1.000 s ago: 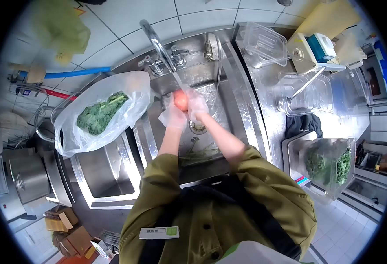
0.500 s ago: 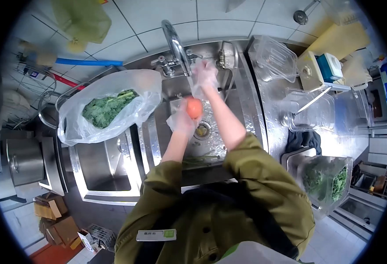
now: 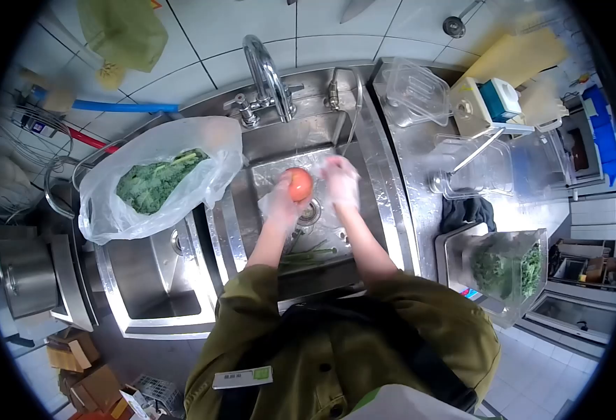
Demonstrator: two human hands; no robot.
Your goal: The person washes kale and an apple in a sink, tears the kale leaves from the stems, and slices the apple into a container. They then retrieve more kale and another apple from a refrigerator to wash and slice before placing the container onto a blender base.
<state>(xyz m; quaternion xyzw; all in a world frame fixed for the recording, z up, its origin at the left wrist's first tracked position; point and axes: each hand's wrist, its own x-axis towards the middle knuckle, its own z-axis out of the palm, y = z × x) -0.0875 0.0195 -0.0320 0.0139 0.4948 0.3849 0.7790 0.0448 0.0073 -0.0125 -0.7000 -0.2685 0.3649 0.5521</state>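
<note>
Over the sink basin [image 3: 273,140], my left hand [image 3: 282,203] in a clear plastic glove holds a round red tomato [image 3: 299,185] from its left side. My right hand [image 3: 341,183], gloved the same way, hovers a little to the right of the tomato, apart from it, its fingers smeared by motion. Below the hands lies the drain [image 3: 309,212], partly covered by my left hand. Green stems [image 3: 311,255] rest on the basin floor nearer to me. The chrome faucet [image 3: 266,73] rises behind the basin, with its handles at both sides of the spout.
A clear plastic bag [image 3: 213,150] with leafy greens [image 3: 157,183] lies left, by a second basin [image 3: 157,280]. On the right counter are clear containers [image 3: 420,91], a teal-and-white box [image 3: 500,100] and a dark cloth [image 3: 467,213]. A clear bin [image 3: 507,273] holds more greens.
My right hand has come away from the faucet handle, down and toward me, to beside the tomato. My left hand still holds the tomato. The whole view has shifted slightly.
</note>
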